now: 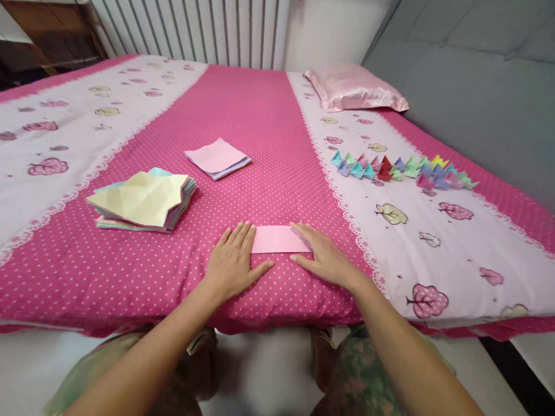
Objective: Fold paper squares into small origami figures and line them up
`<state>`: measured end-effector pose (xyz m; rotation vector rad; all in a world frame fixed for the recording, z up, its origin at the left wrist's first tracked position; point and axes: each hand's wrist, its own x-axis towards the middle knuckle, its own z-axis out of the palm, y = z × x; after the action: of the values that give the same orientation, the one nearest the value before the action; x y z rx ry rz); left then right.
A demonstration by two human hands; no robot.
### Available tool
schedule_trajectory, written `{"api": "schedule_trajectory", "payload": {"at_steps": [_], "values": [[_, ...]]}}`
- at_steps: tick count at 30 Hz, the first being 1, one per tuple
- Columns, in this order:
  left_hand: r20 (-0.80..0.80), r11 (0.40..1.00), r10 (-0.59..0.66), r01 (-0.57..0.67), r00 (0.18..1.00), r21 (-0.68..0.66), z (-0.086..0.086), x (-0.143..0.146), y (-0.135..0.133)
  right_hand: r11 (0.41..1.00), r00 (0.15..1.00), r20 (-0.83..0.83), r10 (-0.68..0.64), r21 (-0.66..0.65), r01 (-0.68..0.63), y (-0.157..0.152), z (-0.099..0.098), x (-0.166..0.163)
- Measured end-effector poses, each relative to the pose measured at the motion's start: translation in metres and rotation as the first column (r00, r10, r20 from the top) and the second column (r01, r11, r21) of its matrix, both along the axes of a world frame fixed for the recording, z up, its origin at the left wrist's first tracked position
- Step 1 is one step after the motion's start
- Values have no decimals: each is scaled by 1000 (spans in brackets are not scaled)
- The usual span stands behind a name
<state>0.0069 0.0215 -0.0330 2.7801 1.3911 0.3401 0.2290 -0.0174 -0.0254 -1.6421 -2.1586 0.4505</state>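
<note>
A pink sheet of paper, folded into a long rectangle, lies flat on the bed near its front edge. My left hand rests palm down at the paper's left end, fingers stretched forward and thumb spread to the right. At the right end, my right hand lies with its fingertips over the paper, its thumb apart from the fingers. Neither hand grips anything. Left of my left hand is a stack of creased coloured papers with a yellow sheet on top. A smaller pile of square papers, pink uppermost, lies farther back.
Several small folded paper pieces in many colours stand in rows on the right. A shiny pink pillow lies at the back right, beside a grey padded panel. Behind the bed is a white radiator.
</note>
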Motion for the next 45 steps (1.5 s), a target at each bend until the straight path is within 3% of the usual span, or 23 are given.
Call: {"api": "schedule_trajectory", "payload": {"at_steps": [6, 10, 13, 16, 19, 21, 27, 29, 32, 35, 38, 41, 45], "values": [[131, 1000, 24, -23, 991, -6, 4, 2, 0, 980, 994, -107, -32, 193, 52, 5, -3, -1], [450, 998, 12, 16, 893, -58, 14, 7, 2, 931, 950, -309, -56, 327, 162, 5, 8, -7], [746, 971, 120, 80, 655, -227, 25, 10, -2, 927, 789, -610, -78, 247, 283, 1, 18, -11], [827, 858, 358, 197, 433, -474, 35, 13, -8, 950, 524, -836, -164, 10, 313, -3, 23, -16], [790, 740, 505, 297, 348, -604, 41, 16, -13, 943, 321, -915, -246, -149, 298, -6, 23, -21], [764, 691, 565, 327, 309, -644, 42, 18, -15, 927, 287, -914, -287, -190, 322, -6, 21, -23], [717, 633, 685, 381, 130, -674, 35, 26, -14, 901, 316, -887, -336, -205, 382, -8, 13, -32], [708, 644, 704, 370, 56, -669, 32, 27, -12, 935, 412, -866, -282, -154, 318, -12, 14, -38], [690, 652, 723, 347, -19, -674, 31, 26, -9, 994, 578, -810, -101, -58, 93, -20, 22, -44], [672, 621, 740, 393, -11, -678, 32, 21, -7, 984, 621, -780, 74, -44, -172, -26, 31, -42], [672, 604, 740, 433, 7, -669, 35, 16, -6, 939, 629, -754, 192, -45, -341, -29, 37, -36], [669, 608, 743, 426, -7, -670, 38, 13, -6, 932, 665, -708, 240, -24, -362, -28, 35, -30], [673, 592, 739, 450, 30, -669, 38, 14, -10, 968, 727, -660, 189, 1, -251, -22, 27, -28]]}}
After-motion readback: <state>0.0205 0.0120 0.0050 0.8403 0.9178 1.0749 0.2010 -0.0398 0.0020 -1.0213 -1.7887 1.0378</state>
